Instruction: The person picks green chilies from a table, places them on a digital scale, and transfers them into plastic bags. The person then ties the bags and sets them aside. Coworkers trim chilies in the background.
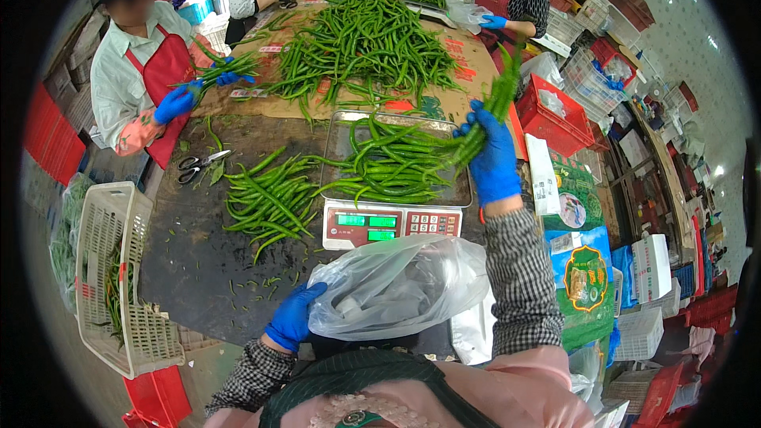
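My right hand (494,157), in a blue glove, grips a bunch of long green chili peppers (501,92) above the right edge of the scale. In a blue glove too, my left hand (296,316) holds the rim of a clear plastic bag (398,291) in front of me. The bag gapes and shows no peppers inside. More green peppers (392,160) lie on the metal pan of the digital scale (391,227), whose displays are lit. Left of the pan, a smaller pile of peppers (267,196) rests on the dark tabletop (190,261).
A large pepper heap (368,35) covers cardboard (238,104) at the back. Scissors (201,165) lie to the left. A white plastic crate (107,220) stands beside the table, a red crate (556,113) at right. Three people work around the table; one holds peppers (223,71).
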A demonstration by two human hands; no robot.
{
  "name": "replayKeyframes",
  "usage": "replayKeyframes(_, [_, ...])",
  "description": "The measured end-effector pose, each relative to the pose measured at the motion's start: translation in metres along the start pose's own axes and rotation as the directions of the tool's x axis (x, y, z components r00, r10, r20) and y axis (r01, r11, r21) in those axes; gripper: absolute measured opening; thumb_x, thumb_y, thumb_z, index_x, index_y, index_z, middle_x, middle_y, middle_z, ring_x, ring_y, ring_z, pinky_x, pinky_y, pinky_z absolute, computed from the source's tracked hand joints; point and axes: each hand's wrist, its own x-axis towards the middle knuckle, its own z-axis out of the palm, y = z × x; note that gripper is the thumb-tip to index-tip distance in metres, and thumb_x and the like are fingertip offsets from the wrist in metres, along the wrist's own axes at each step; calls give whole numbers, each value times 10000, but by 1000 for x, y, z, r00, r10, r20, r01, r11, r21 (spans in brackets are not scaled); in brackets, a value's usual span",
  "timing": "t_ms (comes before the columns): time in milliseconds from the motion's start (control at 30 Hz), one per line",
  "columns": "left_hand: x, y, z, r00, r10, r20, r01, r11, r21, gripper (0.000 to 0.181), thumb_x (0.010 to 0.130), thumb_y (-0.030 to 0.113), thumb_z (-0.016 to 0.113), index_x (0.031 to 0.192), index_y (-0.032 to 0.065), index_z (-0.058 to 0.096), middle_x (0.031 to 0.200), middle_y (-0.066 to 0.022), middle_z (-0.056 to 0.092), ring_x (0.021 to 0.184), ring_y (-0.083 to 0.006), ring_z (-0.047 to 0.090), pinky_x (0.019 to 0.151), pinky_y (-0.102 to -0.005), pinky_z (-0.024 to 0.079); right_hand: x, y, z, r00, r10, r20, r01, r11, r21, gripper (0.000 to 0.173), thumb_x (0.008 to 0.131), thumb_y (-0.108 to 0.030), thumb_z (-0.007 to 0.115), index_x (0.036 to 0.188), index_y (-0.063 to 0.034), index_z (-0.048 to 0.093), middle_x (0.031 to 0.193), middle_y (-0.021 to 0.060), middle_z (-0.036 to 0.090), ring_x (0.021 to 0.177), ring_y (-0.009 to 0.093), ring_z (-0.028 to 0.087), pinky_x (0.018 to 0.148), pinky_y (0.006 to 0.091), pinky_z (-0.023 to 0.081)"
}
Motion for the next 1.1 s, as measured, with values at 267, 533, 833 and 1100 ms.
replayKeyframes(267, [3, -3, -17, 1000, -12, -1, 11, 994, -113, 396, 916, 167, 545, 1279, 16, 493, 1207, -137, 580, 1064, -269, 583, 918, -400, 487, -156, 61, -18, 969, 248, 18, -213, 865, -455, 323, 868, -148, 613, 1144, 4, 545, 871, 58, 619, 743, 187, 613, 692, 284, 503])
replayKeyframes(533, [-1, 13, -7, 994, 101, 31, -92, 971, -222, 418, 945, 220, 493, 1310, 16, 461, 1282, -160, 532, 1130, -310, 542, 983, -447, 436, -203, 83, -43, 815, 386, 432, 332, 299, -894, 416, 796, -147, 685, 1178, -67, 540, 931, 149, 644, 804, 296, 645, 697, 370, 516])
replayKeyframes(833, [-51, 39, -13, 708, 695, 127, -91, -88, 992, 275, 923, 215, 553, 1122, 39, 622, 977, -156, 675, 869, -217, 654, 741, -347, 508, -220, 134, -64, 640, 657, 397, 491, 47, -870, 529, 808, -151, 654, 1306, -108, 481, 1198, 203, 554, 1109, 353, 530, 962, 403, 423])
replayKeyframes(1100, [-89, 56, -9, 934, 348, -80, -314, 907, 280, 118, 825, 133, 610, 873, 27, 630, 740, -60, 580, 671, -174, 561, 632, -311, 455, -191, 81, -57, 673, 662, 329, 276, 187, -943, 649, 759, -282, 729, 1292, -22, 465, 1245, 213, 534, 1150, 352, 513, 962, 389, 426])
